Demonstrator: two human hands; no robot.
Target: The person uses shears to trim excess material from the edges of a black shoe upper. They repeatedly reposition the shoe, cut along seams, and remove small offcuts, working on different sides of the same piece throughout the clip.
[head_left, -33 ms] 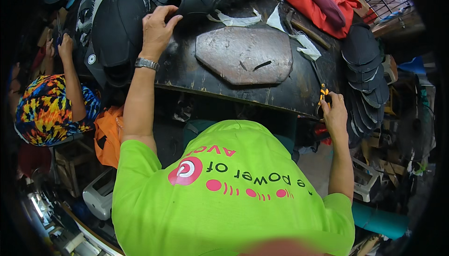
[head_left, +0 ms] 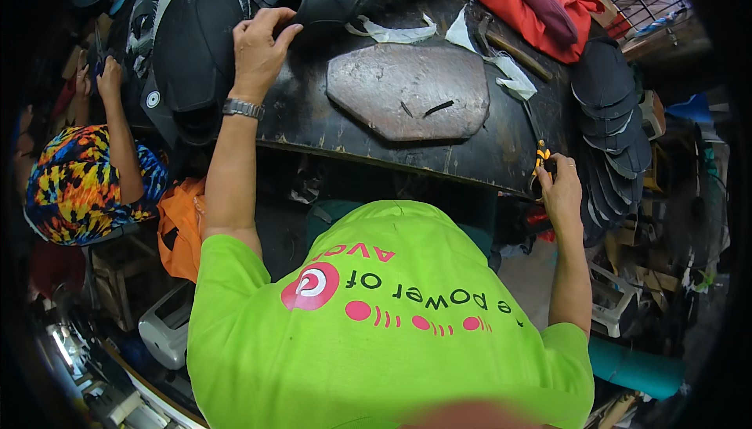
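Right fingers grip orange-handled scissors; left fingers sit slightly parted.
Those blades, beyond the right fingertips, could snag the white scrap if swung carelessly.

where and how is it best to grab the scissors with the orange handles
Probably by the orange handles of the scissors, coming from the near side, where the right hand is. The handles lie toward the person, while the slim blades point away, toward the white scrap.
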